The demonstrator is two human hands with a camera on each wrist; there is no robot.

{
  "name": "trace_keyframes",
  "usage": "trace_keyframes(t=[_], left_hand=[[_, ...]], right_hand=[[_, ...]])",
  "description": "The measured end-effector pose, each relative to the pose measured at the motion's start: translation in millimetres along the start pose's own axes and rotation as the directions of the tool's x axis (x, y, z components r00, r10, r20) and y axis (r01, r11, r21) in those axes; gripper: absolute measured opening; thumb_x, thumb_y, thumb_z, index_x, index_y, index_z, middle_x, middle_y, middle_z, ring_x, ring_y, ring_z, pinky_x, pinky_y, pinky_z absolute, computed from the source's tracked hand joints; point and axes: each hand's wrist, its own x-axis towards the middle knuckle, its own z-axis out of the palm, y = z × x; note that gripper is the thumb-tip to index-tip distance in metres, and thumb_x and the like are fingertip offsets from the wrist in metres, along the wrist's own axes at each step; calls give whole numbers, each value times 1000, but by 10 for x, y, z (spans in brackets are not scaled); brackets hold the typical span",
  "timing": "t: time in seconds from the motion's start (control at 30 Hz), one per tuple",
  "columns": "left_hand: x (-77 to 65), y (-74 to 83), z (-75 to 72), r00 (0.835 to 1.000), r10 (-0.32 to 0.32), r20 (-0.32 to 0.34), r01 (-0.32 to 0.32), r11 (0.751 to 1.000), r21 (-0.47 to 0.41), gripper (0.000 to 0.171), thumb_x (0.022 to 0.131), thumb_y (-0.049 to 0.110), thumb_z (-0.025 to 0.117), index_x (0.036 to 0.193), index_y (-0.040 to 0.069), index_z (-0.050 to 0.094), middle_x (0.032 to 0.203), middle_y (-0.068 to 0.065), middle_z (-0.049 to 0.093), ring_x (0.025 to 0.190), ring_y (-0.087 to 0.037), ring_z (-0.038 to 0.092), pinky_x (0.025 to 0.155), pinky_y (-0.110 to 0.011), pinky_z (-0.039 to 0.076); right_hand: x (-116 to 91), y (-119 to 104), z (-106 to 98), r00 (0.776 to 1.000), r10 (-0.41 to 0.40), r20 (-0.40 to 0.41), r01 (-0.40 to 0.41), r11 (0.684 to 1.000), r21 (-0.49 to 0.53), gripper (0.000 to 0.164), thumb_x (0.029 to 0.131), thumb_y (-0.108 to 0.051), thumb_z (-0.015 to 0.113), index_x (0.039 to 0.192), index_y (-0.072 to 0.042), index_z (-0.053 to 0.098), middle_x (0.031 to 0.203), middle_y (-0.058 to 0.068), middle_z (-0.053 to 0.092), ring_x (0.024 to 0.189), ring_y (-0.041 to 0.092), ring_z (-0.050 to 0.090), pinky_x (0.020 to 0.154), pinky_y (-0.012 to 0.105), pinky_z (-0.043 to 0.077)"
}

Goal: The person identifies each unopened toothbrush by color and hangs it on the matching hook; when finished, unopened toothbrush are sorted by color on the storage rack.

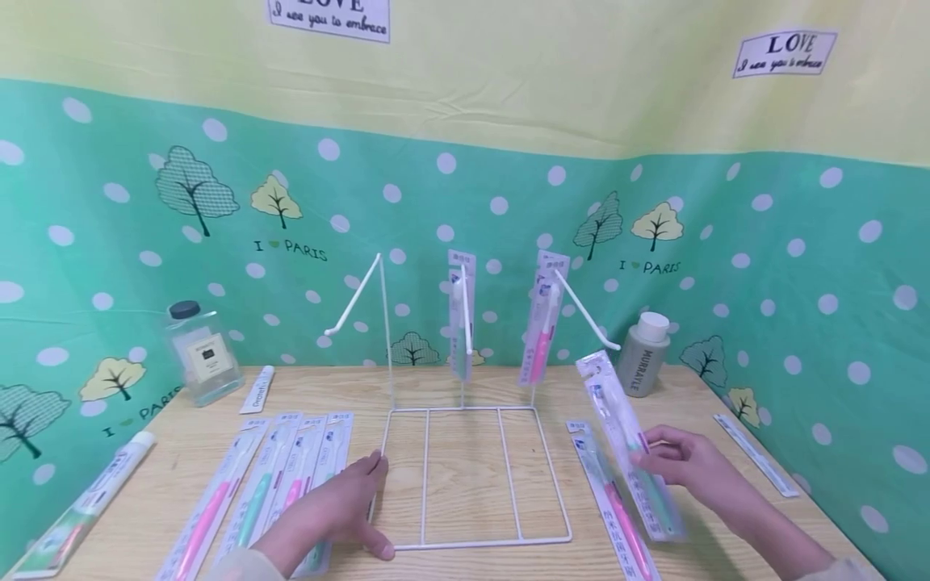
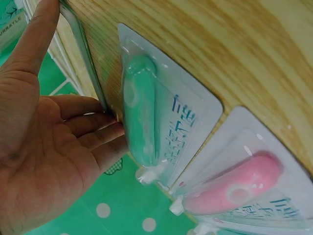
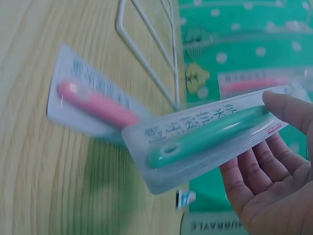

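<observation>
My right hand pinches a packaged green toothbrush between thumb and fingers, raised off the table and tilted. Beneath it lies a packaged pink toothbrush, partly overlapped in the right wrist view. My left hand rests against the left side of a white wire display rack, its thumb near the front corner and its fingers extended along the side wire. On the rack, a green toothbrush pack hangs from the middle hook and a pink toothbrush pack from the right hook. The left hook is bare.
Several toothbrush packs lie left of the rack, partly under my left forearm. Toothpaste tubes and a clear bottle stand or lie farther left. A grey bottle stands at back right, near a thin pack. A patterned curtain surrounds the table.
</observation>
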Motion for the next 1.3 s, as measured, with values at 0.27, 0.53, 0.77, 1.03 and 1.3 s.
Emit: trace_keyframes(t=[0.27,0.53,0.77,1.03,1.3], left_hand=[[-4,7,-6,1000,-6,2,6,1000,0,123,42,58,76,135,-9,30,141,-30,24,127,-45,25,103,-54,25],[15,15,14,1000,-12,2,12,1000,1,124,41,57,76,135,-10,31,141,-29,24,128,-44,25,104,-53,24],[1,23,-1,1000,-11,0,11,1000,-1,124,41,56,77,135,-10,31,141,-30,25,128,-45,25,104,-53,24],[6,9,1,1000,-21,4,21,1000,-6,124,41,56,77,135,-9,31,142,-29,24,128,-45,24,104,-54,23],[6,11,1,1000,-19,3,19,1000,-5,124,42,56,77,135,-10,30,141,-30,24,128,-45,24,104,-53,23]], right_hand=[[-63,-239,336,979,-172,112,166,985,54,34,83,-25,66,104,0,58,93,12,62,87,25,60,78,32,49],[-229,-548,594,956,-262,128,241,958,157,32,84,-20,65,107,0,55,95,15,63,88,27,62,76,29,53],[-353,-832,766,866,-484,125,434,853,291,19,84,-5,62,102,0,57,91,15,64,82,27,64,75,37,54],[-369,-1063,942,822,-546,163,466,809,359,22,84,-4,62,105,-1,59,94,16,64,83,29,64,76,40,53],[-273,-1092,1061,840,-518,162,448,831,331,23,86,-9,61,106,1,58,95,17,64,83,27,64,76,35,54]])
